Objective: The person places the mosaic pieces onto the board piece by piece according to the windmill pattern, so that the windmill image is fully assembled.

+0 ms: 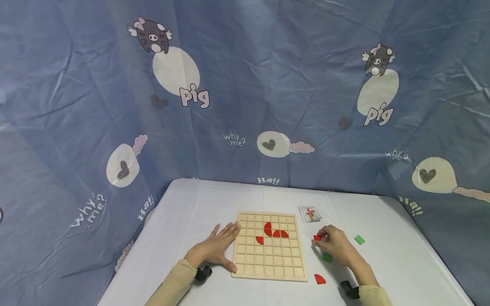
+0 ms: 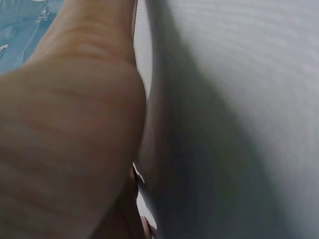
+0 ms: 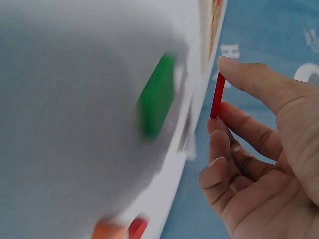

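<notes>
A wooden grid board (image 1: 268, 259) lies on the white table, with several red quarter-circle tiles (image 1: 267, 232) in its upper cells. My left hand (image 1: 215, 248) rests along the board's left side, fingers spread, fingertips and thumb at its edge. In the left wrist view, only a close-up of this hand (image 2: 75, 124) shows. Right of the board, my right hand (image 1: 337, 244) pinches a red tile (image 1: 317, 238) between thumb and fingers. The right wrist view shows that tile (image 3: 218, 94) edge-on; its full shape is hidden there.
A green tile (image 1: 327, 257) lies below my right hand, and another green square tile (image 1: 359, 239) lies to its right. Nearer me is a loose red quarter-circle tile (image 1: 320, 279). A small pattern card (image 1: 309, 214) lies beyond my right hand. A blue printed cloth (image 1: 245, 93) hangs behind.
</notes>
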`<state>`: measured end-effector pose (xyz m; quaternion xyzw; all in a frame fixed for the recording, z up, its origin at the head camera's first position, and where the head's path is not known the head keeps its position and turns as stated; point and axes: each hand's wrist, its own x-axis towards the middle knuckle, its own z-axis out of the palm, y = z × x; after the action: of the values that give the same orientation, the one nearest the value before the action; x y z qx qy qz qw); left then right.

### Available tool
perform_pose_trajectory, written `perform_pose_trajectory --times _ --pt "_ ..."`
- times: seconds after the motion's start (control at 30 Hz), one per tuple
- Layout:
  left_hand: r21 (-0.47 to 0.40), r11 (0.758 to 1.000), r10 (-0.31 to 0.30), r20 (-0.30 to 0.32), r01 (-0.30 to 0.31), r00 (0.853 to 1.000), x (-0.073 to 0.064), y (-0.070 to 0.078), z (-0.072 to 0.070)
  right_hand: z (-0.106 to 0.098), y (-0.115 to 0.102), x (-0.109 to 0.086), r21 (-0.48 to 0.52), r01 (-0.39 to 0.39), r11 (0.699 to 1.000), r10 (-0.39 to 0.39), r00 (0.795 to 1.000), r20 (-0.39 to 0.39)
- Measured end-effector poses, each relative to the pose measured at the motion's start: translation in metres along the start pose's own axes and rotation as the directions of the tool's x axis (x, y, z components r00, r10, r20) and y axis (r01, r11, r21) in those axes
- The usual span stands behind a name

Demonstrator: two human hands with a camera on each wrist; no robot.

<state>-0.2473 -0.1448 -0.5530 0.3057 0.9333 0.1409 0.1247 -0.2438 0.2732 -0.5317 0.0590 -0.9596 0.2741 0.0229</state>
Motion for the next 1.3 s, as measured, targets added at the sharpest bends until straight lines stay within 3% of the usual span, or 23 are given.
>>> perform_pose_trajectory --times 0.2,0.5,0.7,0.9,1.3 --pt "0.004 1.0 0.007 -0.009 -0.006 1.0 0.0 -0.001 0.0 0.01 -0.031 0.004 0.034 0.109 0.993 -0.109 0.994 -0.005" --pt "0.007 1.0 0.014 -0.014 -0.014 1.0 0.0 -0.001 0.0 0.028 -0.068 0.01 0.093 0.17 0.981 -0.176 0.983 0.054" --pt "0.009 1.0 0.021 -0.017 -0.021 1.0 0.0 -0.002 0.001 0.041 -0.085 0.013 0.093 0.236 0.967 -0.244 0.967 0.073" --pt "0.013 1.0 0.003 -0.007 -0.003 1.0 0.0 -0.002 0.001 0.053 -0.098 0.015 0.061 0.33 0.942 -0.334 0.939 0.087" --pt "0.011 1.0 0.006 -0.012 -0.006 1.0 0.0 0.001 -0.001 0.069 -0.114 0.02 0.043 0.324 0.945 -0.327 0.933 0.151"
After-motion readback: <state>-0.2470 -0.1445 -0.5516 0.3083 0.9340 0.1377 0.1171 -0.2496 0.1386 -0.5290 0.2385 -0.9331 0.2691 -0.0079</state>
